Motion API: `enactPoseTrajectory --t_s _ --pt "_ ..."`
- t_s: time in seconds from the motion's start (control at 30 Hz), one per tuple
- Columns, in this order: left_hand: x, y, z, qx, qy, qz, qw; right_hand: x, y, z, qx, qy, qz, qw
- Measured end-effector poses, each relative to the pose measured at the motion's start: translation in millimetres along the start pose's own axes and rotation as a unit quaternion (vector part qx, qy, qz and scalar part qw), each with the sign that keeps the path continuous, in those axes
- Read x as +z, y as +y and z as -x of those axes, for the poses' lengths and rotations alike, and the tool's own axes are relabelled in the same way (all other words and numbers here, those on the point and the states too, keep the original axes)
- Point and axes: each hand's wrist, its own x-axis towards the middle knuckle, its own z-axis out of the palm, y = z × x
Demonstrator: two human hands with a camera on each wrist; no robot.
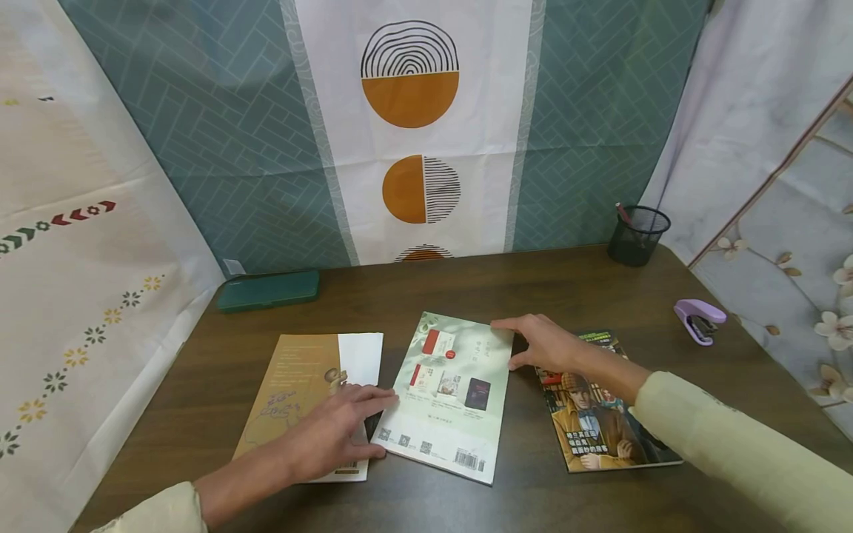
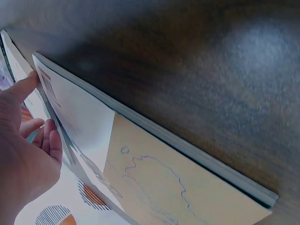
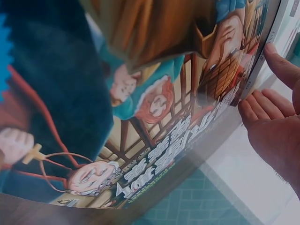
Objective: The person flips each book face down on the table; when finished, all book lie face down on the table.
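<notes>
A pale green magazine [image 1: 445,414], back cover up with small book pictures and a barcode, lies slightly turned at the table's middle. My left hand [image 1: 346,422] reaches over the tan and white book [image 1: 289,403], thumb and fingertips at the magazine's left edge. On the opposite side, my right hand [image 1: 543,344] has its fingers at the magazine's upper right edge, thumb lower down that side. Under my right forearm lies a comic-style magazine [image 1: 586,429] with a detective figure on its cover, partly hidden by the arm and sleeve.
At the back left sits a dark green case [image 1: 269,290]. A black mesh pen cup [image 1: 636,240] with a pen in it stands at the back right, and a purple stapler [image 1: 698,320] lies near the right edge. Patterned cloths hang behind the brown table [image 1: 426,289].
</notes>
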Motion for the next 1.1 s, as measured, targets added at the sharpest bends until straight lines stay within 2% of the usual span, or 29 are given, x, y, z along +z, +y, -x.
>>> enactPoseTrajectory --t_s 0.17,0.5,0.7,0.87,1.1 --pt "2.5 2.8 3.0 0.015 0.011 -0.009 0.9998 -1.6 -0.6 -1.5 -0.004 -0.005 0.002 1.0000" --pt "6.8 7.5 8.4 0.052 0.024 0.015 0.9982 -2.1 -3.2 -8.3 -0.005 -0.038 0.006 0.9993" --pt "10.0 9.1 10.9 0.054 0.025 0.023 0.9980 -3.1 -3.7 -11.6 -0.004 -0.052 -0.005 0.9986" --pt "11.4 11.4 13.0 0.054 0.026 0.022 0.9979 -4.8 -2.3 -12.9 -0.019 -0.062 -0.023 0.9976" --pt "12.7 15.6 14.3 0.035 0.022 0.032 0.9986 -4.8 1.9 -17.6 -0.029 -0.074 -0.050 0.9956"
